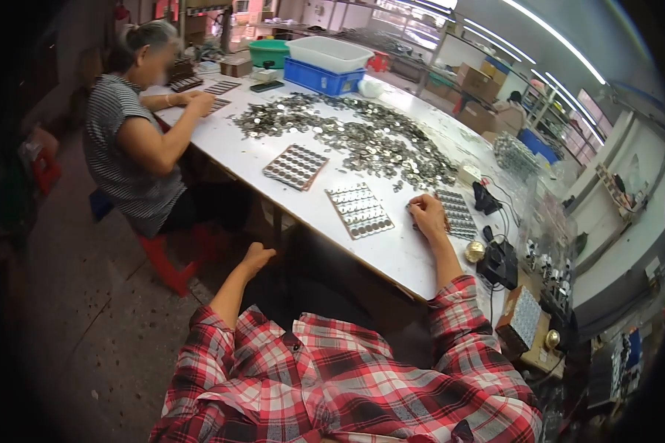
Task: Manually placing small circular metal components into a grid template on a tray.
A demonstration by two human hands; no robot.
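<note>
We cannot tell whether our right hand (427,213), beside the gridded tray (459,215), pinches anything, nor whether our curled left hand (257,258) does.

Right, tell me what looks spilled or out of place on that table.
The small metal pieces look spilled: they sprawl loose across the white table, unlike the neatly rowed grid nearer the person. No damage can be made out.

Metal discs (380,140) look glossy, the tabletop (397,258) smooth.

Workshop, heaped metal discs (380,144), white worktable (410,262), probably cartons (478,83) behind
</note>
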